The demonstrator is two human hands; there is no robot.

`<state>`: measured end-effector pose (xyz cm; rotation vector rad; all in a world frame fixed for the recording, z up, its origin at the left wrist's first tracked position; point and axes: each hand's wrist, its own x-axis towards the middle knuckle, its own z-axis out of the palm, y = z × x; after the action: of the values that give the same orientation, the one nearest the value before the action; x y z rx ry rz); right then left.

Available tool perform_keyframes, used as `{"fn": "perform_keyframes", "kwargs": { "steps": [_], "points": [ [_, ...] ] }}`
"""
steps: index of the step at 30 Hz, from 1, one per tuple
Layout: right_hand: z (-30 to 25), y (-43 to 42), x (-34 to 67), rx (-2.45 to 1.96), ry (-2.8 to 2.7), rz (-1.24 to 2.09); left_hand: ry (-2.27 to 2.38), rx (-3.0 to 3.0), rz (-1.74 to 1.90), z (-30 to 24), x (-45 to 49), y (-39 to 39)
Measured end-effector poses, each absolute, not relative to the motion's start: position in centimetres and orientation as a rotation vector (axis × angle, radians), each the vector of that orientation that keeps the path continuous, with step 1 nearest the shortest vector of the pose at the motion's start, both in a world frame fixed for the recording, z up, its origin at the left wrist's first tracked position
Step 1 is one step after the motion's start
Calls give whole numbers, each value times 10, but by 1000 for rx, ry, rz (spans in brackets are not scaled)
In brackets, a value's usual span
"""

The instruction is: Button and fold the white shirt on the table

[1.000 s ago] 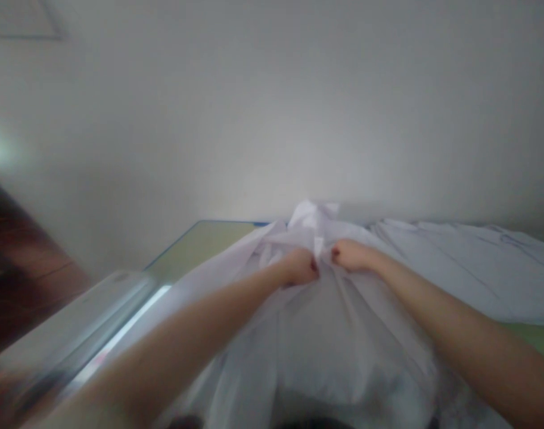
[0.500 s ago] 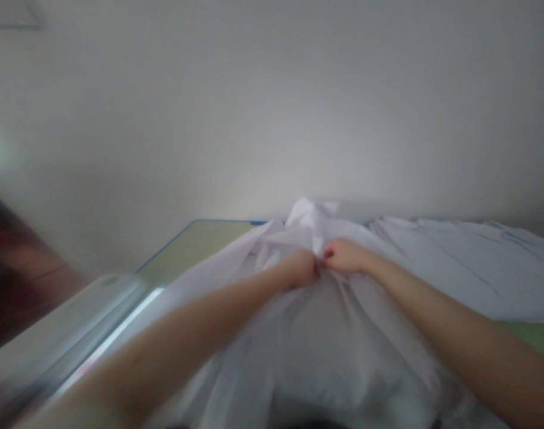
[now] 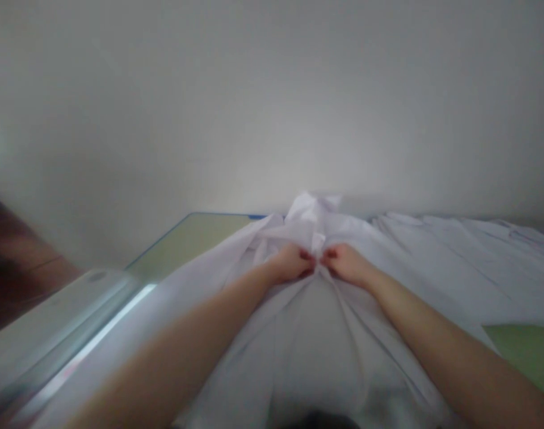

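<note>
A white garment [image 3: 325, 333], perhaps a shirt or coat, lies spread before me with a raised, collar-like bunch [image 3: 308, 208] at its far end. Just below that bunch, my left hand [image 3: 293, 262] pinches the cloth along the middle line. From the other side my right hand [image 3: 347, 263] pinches the same spot, its fingertips almost meeting those of the left. Creases fan out from between the hands toward me. Blur hides whether a button or other small fastener sits in the fingers.
More white cloth [image 3: 459, 256] lies flat to the right. Underneath is a green surface [image 3: 526, 354] with a blue edge, against a plain wall [image 3: 272, 107]. A pale, blurred box-like object [image 3: 75, 304] stands at left, beyond it a reddish-brown floor [image 3: 25, 262].
My left hand has shifted slightly left and turned so its fingertips show. My right hand stays at nearly the same place on the cloth. The view has moved slightly.
</note>
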<state>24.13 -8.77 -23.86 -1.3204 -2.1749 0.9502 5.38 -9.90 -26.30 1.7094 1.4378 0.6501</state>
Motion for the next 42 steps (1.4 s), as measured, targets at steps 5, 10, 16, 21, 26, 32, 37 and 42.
{"fn": "perform_keyframes", "kwargs": {
  "steps": [5, 10, 16, 21, 26, 32, 37, 42],
  "points": [
    [-240, -89, 241, -1355, -2221, 822, 1413, 1610, 703, -261, 54, -100],
    [-241, -88, 242, -1364, -2249, 761, 1407, 1595, 720, -257, 54, -103],
    [-239, -89, 244, -1374, -2204, 837, 1408, 1697, 709, -255, 53, -103],
    [-240, -91, 242, -1324, -2155, 1006, 1393, 1669, 715, -260, 54, -100],
    [-239, -94, 241, -1306, -2194, 1015, 1314, 1655, 720, -264, 53, -97],
    [-233, -99, 239, -1390, -2179, 767, 1311, 1641, 719, -270, 53, -93],
    [-226, -99, 245, -1244, -2206, 953, 1321, 1635, 764, -274, 54, -92],
    [-230, -95, 249, -1204, -2179, 1072, 1322, 1640, 767, -270, 56, -96]
  ]
}}
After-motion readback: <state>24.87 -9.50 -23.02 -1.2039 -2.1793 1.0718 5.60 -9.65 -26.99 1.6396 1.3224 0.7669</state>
